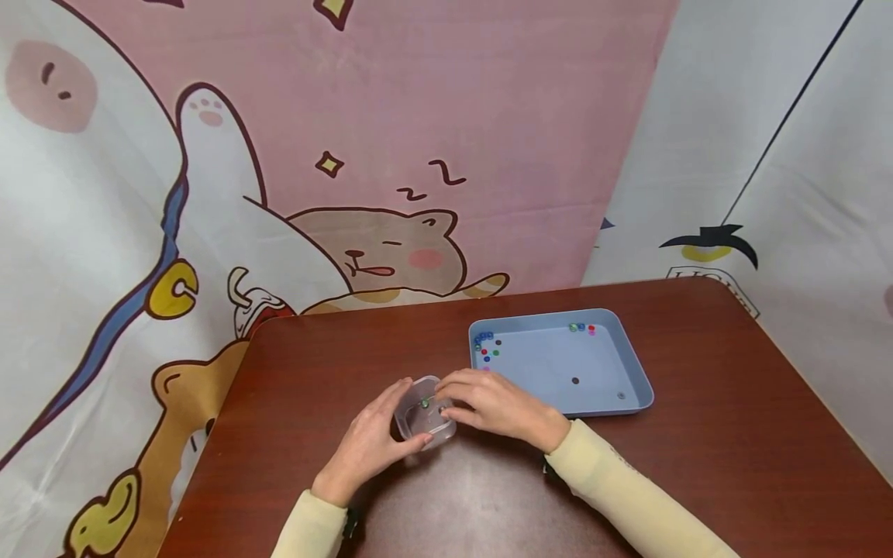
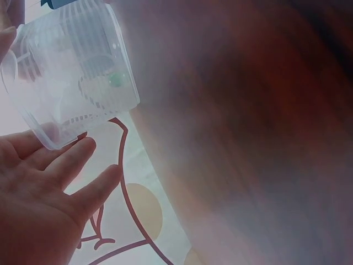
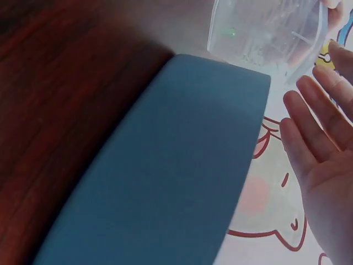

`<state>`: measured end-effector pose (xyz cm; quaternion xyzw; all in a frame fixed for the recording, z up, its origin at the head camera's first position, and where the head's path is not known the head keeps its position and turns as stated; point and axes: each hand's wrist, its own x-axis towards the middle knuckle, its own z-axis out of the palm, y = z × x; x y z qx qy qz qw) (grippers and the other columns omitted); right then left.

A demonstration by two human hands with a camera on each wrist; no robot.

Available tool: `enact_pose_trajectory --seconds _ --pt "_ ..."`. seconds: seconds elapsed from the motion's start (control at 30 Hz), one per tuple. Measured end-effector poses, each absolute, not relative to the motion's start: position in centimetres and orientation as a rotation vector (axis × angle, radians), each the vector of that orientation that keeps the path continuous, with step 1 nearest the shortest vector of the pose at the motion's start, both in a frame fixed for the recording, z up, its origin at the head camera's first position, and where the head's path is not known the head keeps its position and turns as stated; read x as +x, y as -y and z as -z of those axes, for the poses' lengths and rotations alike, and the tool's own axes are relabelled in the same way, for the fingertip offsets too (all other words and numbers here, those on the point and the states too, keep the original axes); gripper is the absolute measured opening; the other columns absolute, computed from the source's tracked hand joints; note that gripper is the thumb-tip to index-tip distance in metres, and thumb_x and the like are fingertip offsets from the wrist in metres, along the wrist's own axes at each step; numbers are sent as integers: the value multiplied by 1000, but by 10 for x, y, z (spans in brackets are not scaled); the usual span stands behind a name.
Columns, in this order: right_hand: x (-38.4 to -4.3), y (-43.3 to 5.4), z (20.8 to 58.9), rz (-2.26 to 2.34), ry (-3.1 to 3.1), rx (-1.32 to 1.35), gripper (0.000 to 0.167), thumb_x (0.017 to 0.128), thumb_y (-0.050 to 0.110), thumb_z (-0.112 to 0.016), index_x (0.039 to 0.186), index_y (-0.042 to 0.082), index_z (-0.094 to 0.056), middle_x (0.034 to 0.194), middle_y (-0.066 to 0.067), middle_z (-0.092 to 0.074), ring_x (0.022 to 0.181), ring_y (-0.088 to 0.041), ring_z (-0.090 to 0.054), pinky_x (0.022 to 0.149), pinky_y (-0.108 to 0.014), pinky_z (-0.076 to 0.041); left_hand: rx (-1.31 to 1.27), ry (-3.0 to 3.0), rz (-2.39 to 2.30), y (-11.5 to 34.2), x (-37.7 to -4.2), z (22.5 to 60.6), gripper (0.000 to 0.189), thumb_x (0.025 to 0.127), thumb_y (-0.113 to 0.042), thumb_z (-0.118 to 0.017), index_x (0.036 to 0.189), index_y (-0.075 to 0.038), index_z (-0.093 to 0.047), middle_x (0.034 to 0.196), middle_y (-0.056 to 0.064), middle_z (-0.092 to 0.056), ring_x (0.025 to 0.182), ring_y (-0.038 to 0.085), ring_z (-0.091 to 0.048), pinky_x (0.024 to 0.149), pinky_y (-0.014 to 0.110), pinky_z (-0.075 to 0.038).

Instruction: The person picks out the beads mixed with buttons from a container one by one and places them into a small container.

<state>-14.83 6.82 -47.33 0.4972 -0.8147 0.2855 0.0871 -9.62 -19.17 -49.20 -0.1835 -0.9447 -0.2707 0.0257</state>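
My left hand [image 1: 370, 438] grips a small clear plastic container [image 1: 424, 442] from its left side, thumb along the near wall and fingers at the far rim. Inside, a green bead [image 1: 425, 403] shows, also visible through the wall in the left wrist view. My right hand [image 1: 495, 404] reaches over the container's right rim, index finger and thumb bent toward each other. A small dark spot lies right at these fingertips; I cannot tell whether they pinch it. In the right wrist view, the other fingers [image 3: 311, 124] extend loosely beside the container [image 3: 265, 36].
A shallow blue tray [image 1: 530, 372] lies right of the container, behind my right forearm. Small coloured beads [image 1: 484, 337] cluster in its far left corner, with several more [image 1: 582, 327] along the far right edge. The brown table [image 1: 732, 395] meets a printed cloth backdrop [image 1: 488, 139].
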Motion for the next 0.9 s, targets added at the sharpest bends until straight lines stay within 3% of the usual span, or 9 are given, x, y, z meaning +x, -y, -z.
enact_pose_trajectory --seconds 0.5,0.9 --pt "-144 -109 447 -1002 2450 1274 28 96 21 -76 122 11 -75 133 -5 -69 125 -22 -64 102 -47 -52 -551 2919 814 191 -96 492 95 79 -54 -86 154 -9 -48 153 13 -53 134 30 -57 107 51 -48" --pt "-154 -140 432 -967 2496 1147 33 95 21 -77 127 11 -74 132 -4 -69 125 -23 -64 101 -46 -53 -537 2929 822 191 -95 491 96 79 -55 -85 155 -10 -48 154 13 -52 134 31 -57 108 52 -47"
